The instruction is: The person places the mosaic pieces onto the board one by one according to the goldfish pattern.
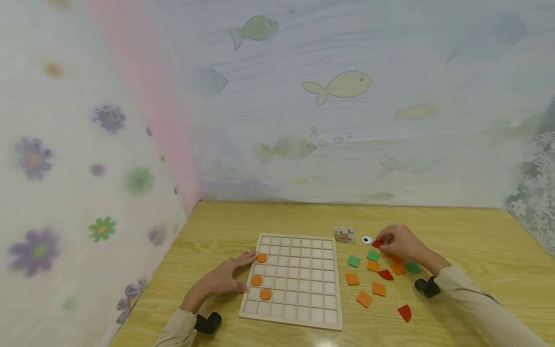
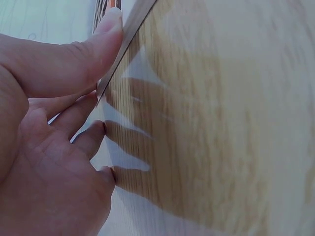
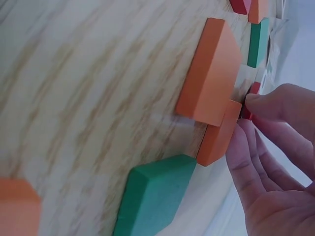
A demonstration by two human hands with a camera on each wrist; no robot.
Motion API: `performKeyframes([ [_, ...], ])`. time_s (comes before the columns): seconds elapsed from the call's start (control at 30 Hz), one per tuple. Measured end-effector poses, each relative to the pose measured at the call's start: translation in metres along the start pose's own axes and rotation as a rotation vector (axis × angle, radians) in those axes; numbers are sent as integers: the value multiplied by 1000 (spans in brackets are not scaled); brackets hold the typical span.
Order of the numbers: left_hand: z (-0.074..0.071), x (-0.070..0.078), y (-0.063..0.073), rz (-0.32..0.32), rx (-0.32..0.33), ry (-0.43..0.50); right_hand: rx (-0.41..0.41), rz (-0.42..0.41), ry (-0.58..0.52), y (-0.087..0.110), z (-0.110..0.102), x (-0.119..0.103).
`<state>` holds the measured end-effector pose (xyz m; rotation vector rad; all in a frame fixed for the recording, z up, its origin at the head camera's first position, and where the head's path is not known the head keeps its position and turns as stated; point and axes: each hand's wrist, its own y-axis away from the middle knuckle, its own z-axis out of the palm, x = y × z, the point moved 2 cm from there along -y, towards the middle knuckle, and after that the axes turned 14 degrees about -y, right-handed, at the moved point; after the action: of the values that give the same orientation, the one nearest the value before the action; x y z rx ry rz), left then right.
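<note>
My left hand [image 1: 223, 277] rests at the left edge of a wooden grid board [image 1: 299, 324], fingers spread, thumb and fingertips touching its frame. Three orange discs sit in the board's left columns, one of them the lower orange disc [image 1: 266, 294]. Beyond the board's right side, my right hand [image 1: 401, 242] pinches a red piece [image 1: 377, 244] between thumb and fingers; the right wrist view shows the red piece [image 3: 253, 93] partly hidden by the thumb. Orange squares lie close under that hand, such as the orange square [image 3: 214, 73], beside a green square [image 3: 155, 196].
A small printed card [image 1: 344, 234] and an eye piece [image 1: 366, 239] lie behind the loose pieces. Several orange and green squares and two more red pieces, including a red quarter-round piece [image 1: 405, 313], are scattered right of the board. A draped wall [image 1: 347, 168] rises behind the table.
</note>
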<state>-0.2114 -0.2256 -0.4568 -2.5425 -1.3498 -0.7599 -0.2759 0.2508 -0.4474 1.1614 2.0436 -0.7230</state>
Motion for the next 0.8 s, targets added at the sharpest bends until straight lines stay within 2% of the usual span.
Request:
performKeyframes([
  [0.33, -1, 1, 1, 12, 3, 5, 9, -1, -18, 2, -3, -7],
  [0.57, -2, 0, 0, 32, 3, 0, 31, -72, -24, 0, -3, -17],
  [0.8, -2, 0, -1, 25, -5, -12, 1, -120, -75, -5, 5, -33],
])
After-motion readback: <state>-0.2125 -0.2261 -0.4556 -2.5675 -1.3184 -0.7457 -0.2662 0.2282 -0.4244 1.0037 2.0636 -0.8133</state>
